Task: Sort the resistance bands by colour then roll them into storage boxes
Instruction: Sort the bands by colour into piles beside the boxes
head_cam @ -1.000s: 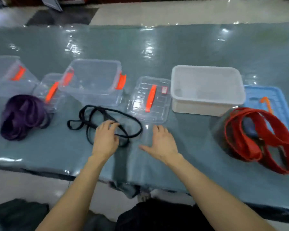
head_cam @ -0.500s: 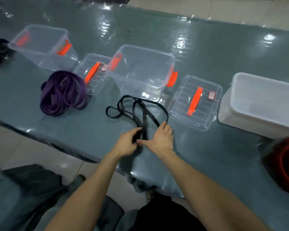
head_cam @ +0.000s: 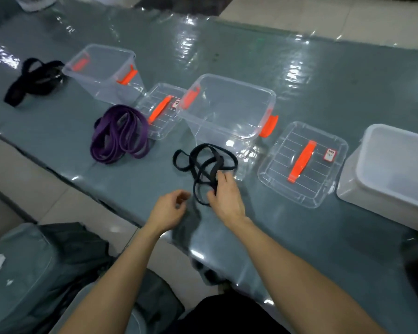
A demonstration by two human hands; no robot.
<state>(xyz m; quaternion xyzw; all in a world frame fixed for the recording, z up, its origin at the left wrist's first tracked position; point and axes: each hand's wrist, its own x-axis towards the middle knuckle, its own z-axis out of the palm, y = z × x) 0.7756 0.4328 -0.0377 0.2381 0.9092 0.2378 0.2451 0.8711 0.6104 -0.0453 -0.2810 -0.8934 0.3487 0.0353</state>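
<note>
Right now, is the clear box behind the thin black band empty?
Empty: the clear box shows only its bare see-through bottom, lid off.

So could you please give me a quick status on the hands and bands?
Right hand gripping thin black band; left hand curled, empty. Clear box right behind, open. Nothing in the way.
</note>
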